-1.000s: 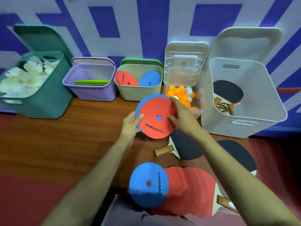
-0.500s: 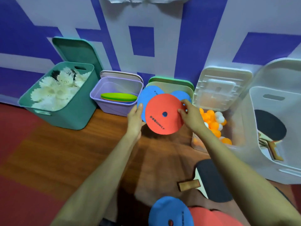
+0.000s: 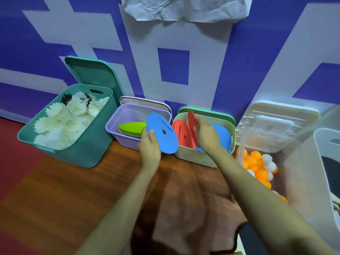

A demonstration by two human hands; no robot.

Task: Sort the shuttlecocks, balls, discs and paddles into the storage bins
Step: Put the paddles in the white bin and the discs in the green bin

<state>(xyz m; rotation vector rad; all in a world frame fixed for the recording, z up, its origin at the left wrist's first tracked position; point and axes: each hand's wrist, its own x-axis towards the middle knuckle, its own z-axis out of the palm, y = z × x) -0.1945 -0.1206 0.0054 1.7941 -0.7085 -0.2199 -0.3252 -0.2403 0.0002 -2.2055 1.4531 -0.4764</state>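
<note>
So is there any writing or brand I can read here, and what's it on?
Nothing reads clearly.
Blue disc in the left hand: dark print by the hole, too blurred.
Lying red disc in the green bin: dark print, too blurred.
Held red disc in the right hand: no print shows.
White ball: tiny marks, too small.
Wall: big white shapes, cut off, unreadable.

Print on 2 discs, none of it legible

Short dark line of lettering beside centre hole of blue disc (image 3: 165,144), tilted and too blurred to read; similar dark line on flat red disc (image 3: 181,133) inside pale green bin (image 3: 193,159), equally unreadable. Huge white strokes on blue wall (image 3: 173,67), cropped, undecipherable.
</note>
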